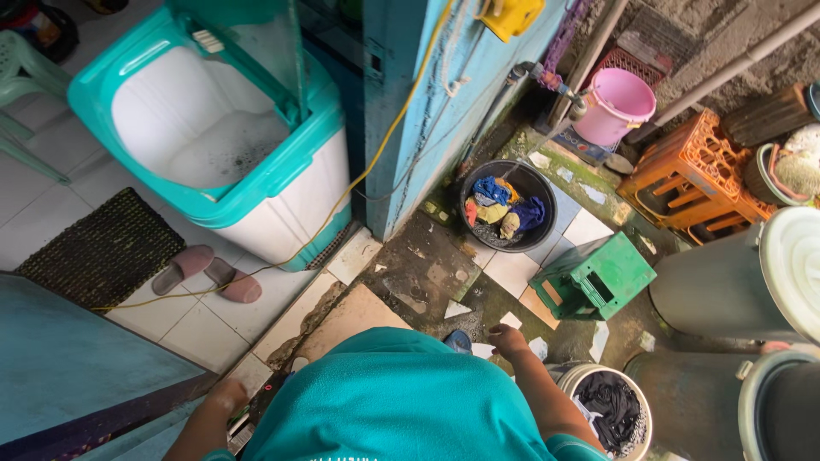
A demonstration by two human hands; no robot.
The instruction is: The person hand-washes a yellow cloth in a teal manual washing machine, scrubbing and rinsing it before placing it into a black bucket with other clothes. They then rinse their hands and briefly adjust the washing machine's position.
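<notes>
Nearest me, my left hand (pixel 226 397) hangs low by the doorway step; I cannot tell its grip. My right hand (pixel 507 340) is loosely curled, holding nothing, just above the white bucket (pixel 571 378) of dark clothes. Further off sit a green stool (pixel 594 277), a black basin (pixel 542 181) of coloured laundry, and the teal washing machine (pixel 282 171).

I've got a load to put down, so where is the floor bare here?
Bare patches: white tiles between pink slippers and black doormat; broken paving between black laundry basin and green stool. Crowded right: orange crate, grey drums.
</notes>
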